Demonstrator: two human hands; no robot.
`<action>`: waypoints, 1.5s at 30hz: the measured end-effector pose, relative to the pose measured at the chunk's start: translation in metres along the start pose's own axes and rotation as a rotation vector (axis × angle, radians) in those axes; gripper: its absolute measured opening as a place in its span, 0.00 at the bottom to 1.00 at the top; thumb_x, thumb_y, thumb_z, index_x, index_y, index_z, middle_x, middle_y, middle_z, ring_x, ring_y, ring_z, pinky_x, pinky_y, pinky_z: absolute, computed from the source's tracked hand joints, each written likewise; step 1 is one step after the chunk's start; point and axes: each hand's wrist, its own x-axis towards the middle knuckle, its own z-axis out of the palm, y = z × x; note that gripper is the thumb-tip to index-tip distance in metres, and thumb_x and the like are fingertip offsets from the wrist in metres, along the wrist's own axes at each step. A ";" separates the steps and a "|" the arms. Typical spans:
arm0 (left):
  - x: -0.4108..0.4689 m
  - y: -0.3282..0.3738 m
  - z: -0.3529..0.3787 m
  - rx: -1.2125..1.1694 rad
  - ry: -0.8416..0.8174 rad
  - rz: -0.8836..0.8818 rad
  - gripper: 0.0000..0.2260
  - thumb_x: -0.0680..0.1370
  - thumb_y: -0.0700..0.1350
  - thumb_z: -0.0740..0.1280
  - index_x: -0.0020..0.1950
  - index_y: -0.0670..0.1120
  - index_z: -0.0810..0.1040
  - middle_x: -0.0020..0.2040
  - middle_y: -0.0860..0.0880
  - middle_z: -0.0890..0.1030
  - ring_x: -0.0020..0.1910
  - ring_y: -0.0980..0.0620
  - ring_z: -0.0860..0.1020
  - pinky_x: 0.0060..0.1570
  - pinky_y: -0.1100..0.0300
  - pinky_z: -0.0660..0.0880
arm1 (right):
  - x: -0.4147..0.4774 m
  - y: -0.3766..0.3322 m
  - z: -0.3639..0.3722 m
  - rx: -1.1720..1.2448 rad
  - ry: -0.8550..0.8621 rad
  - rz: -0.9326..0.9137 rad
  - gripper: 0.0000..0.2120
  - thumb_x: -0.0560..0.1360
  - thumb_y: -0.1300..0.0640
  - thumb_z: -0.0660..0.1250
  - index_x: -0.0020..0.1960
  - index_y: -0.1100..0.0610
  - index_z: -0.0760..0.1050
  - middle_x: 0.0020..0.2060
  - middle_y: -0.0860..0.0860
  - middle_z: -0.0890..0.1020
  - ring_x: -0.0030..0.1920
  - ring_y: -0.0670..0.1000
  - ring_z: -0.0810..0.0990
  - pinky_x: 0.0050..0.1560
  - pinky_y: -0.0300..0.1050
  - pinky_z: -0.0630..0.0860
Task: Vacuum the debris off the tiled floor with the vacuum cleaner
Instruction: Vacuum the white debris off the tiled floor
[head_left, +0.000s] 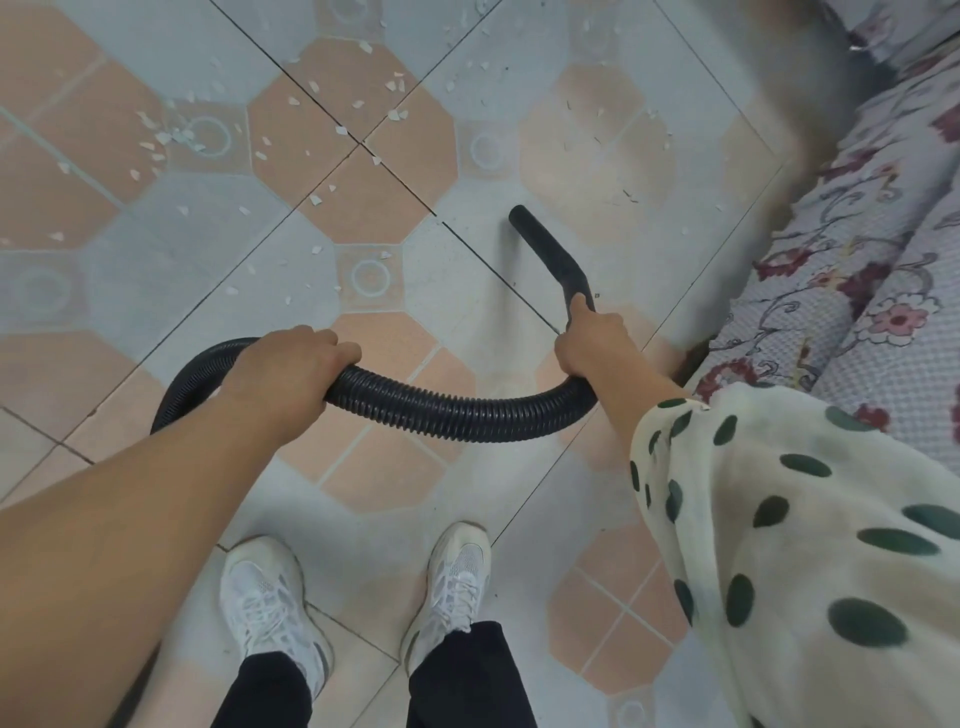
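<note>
**Standing operator, viewed from above.** Nearest, two white shoes (270, 613) stand side by side on the tiled floor (467, 291), toes toward the work. Beyond them the corrugated black hose (457, 410) sags in an arc between the hands.

The left hand (291, 369) takes it overhand, fingers curled together over the ribbed run. This probably carries the slack and keeps the trailing loop, which drops out of sight behind the forearm, from dragging.

The right hand (592, 343), emerging from a spotted sleeve (779, 519), is clamped round the rear of the rigid bent nozzle (550, 254), with one digit laid along it. This is judged to be the steering grip. The nozzle slopes forward and down, its tip at or just above the floor beside a dark tile joint; contact cannot be confirmed.

A floral cover (857, 249) lines the floor's right edge.

Farthest, the debris (171, 137), pale chips, lies scattered toward the floor's far left, well apart from the tip. Tiles round the tip carry only a few specks, so the next sweep likely runs leftward and away.
</note>
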 end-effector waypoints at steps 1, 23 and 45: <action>0.000 -0.002 -0.002 -0.006 0.002 -0.012 0.13 0.75 0.38 0.62 0.56 0.51 0.71 0.46 0.52 0.72 0.44 0.51 0.68 0.37 0.58 0.62 | 0.002 -0.004 -0.003 -0.005 0.006 -0.011 0.31 0.79 0.58 0.57 0.78 0.51 0.50 0.61 0.64 0.69 0.43 0.60 0.71 0.43 0.50 0.70; -0.054 -0.036 0.015 0.080 -0.087 0.007 0.12 0.75 0.38 0.61 0.55 0.53 0.69 0.43 0.55 0.65 0.46 0.52 0.68 0.38 0.59 0.62 | -0.050 -0.049 0.024 -0.199 -0.090 -0.234 0.32 0.81 0.54 0.58 0.79 0.48 0.46 0.58 0.62 0.69 0.34 0.53 0.69 0.40 0.48 0.70; -0.151 -0.109 0.056 -0.050 -0.169 -0.099 0.13 0.74 0.39 0.63 0.54 0.54 0.69 0.43 0.55 0.65 0.52 0.51 0.71 0.47 0.56 0.72 | -0.117 -0.141 0.065 -0.268 -0.109 -0.322 0.32 0.81 0.54 0.57 0.79 0.47 0.46 0.59 0.60 0.68 0.42 0.56 0.71 0.44 0.49 0.69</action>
